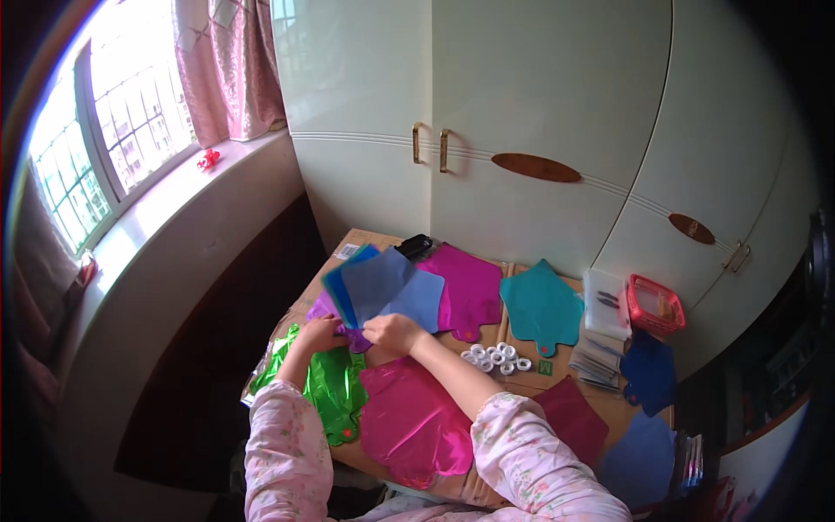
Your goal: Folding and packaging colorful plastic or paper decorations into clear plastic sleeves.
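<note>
My right hand (393,333) pinches the lower edge of a blue-grey foil sheet (383,283), which is raised and bent over bright blue sheets (339,291). Close by on the left, my left hand (322,333) has its fingers bent together beside a purple foil piece (320,304); what they hold is hidden. Under my left wrist lies a crinkled, shiny green foil balloon (335,391), flat, with a red dot on its tab. A flat magenta foil balloon (413,422) lies under my right forearm. Another magenta one (470,291) is beyond the blue-grey sheet.
On the cardboard-covered table (487,483) are a teal foil balloon (544,304), white rings or small rolls (496,357), a dark red foil piece (570,418) and navy foil (648,374). A clear box (606,304) and pink basket (655,304) stand at right, against cabinets (548,87).
</note>
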### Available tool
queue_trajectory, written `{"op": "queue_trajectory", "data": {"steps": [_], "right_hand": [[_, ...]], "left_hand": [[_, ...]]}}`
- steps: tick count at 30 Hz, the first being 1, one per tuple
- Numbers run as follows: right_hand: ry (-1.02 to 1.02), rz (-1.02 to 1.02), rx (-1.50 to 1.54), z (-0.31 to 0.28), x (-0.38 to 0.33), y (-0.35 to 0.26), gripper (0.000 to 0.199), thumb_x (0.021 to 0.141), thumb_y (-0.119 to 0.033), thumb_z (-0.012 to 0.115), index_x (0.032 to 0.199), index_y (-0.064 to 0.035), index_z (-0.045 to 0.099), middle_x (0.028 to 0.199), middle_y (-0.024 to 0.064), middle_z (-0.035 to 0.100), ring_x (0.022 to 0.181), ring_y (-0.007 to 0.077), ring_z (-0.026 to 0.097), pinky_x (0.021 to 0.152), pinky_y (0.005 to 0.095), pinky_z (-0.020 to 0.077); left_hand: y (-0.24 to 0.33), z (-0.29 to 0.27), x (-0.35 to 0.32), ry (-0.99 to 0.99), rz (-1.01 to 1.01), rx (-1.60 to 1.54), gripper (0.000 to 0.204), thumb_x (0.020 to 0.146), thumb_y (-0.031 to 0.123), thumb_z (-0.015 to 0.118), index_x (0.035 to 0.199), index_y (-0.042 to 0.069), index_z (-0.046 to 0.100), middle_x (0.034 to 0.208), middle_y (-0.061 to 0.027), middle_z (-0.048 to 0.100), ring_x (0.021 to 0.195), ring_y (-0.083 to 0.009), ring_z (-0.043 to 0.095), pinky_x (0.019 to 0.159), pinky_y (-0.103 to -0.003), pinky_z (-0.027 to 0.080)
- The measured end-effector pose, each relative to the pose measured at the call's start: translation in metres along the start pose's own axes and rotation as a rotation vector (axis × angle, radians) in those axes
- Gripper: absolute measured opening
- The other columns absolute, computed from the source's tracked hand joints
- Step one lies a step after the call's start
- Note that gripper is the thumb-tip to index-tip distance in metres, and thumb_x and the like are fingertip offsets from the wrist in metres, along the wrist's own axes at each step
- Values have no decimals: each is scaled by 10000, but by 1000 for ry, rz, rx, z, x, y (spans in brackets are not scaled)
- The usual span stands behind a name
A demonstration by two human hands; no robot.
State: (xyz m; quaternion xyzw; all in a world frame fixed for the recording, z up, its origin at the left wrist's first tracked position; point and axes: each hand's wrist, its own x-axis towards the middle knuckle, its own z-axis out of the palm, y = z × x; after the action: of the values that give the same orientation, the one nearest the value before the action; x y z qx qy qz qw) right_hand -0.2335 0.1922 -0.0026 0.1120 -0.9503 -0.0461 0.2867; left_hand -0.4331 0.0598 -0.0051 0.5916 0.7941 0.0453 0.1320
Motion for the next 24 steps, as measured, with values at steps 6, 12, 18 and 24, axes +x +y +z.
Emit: {"op": "queue_trajectory", "data": {"steps": [6, 12, 18, 24], "right_hand": [[-123, 9, 79, 34, -2, -12, 83, 774, -170, 572, 729, -109, 606, 758, 23, 584, 721, 188, 644, 608, 315, 532], [-134, 45, 9, 45, -6, -19, 129, 777, -208, 601, 724, -91, 605, 775, 43, 606, 733, 234, 655, 612, 357, 537], [-32, 474, 375, 40, 4, -19, 127, 789, -210, 625, 779, -96, 680, 844, 91, 662, 776, 285, 654, 669, 389, 528], [71, 860, 579, 42, 3, -14, 179, 790, -233, 652, 870, -93, 729, 818, 105, 688, 767, 279, 663, 714, 367, 521]], "left_hand": [[3, 0, -16, 31, -44, 45, 546, 776, 495, 626, 1204, 157, 589, 1347, -115, 501, 1249, -326, 449, 967, -554, 372], [12, -1, -14, 27, -29, 89, 534, 780, 473, 624, 1188, 131, 584, 1348, -99, 500, 1239, -315, 461, 974, -544, 357], [12, 9, -39, 281, -46, -56, 691, 772, 471, 660, 1325, 111, 456, 1395, -172, 416, 1281, -343, 405, 1026, -559, 300], [29, 22, -68, 203, -210, 15, 938, 794, 564, 612, 1437, -3, 232, 1496, -250, 188, 1399, -399, 159, 1082, -589, 176]]}}
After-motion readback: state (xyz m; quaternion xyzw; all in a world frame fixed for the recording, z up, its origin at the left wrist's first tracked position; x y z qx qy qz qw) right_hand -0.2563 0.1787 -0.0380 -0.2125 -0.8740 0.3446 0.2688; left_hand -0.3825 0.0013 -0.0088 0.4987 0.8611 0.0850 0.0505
